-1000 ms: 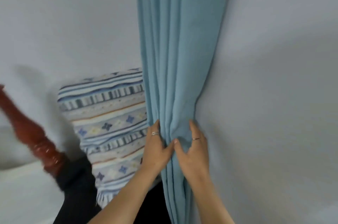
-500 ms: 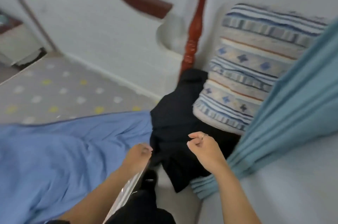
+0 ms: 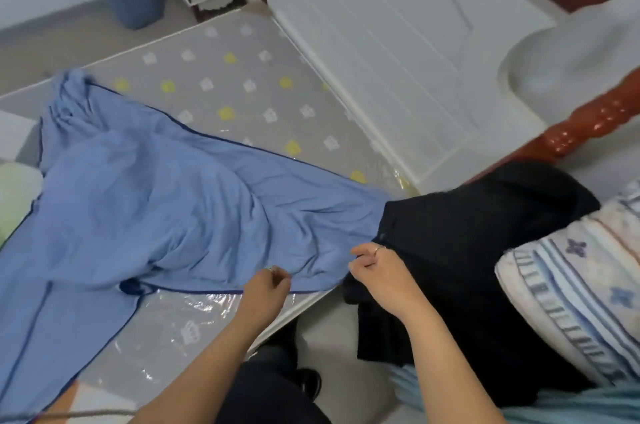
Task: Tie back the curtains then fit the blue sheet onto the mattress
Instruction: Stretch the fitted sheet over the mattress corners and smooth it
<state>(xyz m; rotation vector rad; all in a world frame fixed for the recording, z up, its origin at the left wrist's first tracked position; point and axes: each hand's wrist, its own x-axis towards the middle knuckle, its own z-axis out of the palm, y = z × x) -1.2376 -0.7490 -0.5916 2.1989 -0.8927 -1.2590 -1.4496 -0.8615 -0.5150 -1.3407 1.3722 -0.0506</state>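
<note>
Lying crumpled across the mattress (image 3: 214,84), the blue sheet (image 3: 145,215) stretches with its long axis running from the far left corner of the mattress down toward the near right corner, where it narrows to a bunched end pointing at a black garment (image 3: 460,250). A second flap of the sheet hangs over the mattress's near left side. The mattress is grey with yellow and white marks and wrapped in clear plastic, bare at its far half and along its near edge.

At the mattress's near edge, the left hand (image 3: 266,288) is curled at the sheet's dark-piped hem, fingers (image 3: 277,273) drawn together; whether they actually pinch the cloth I cannot tell. The right hand (image 3: 377,271), just off the mattress's right corner, sits where the sheet meets the black garment, fingers bent inward in a loose fist, with no clear grip visible.

Beyond the mattress's right side stands a white headboard (image 3: 381,35) with a reddish wooden post (image 3: 588,118). Right of the garment lies a striped pillow (image 3: 581,292). A light blue curtain (image 3: 588,406) shows at the lower right.
</note>
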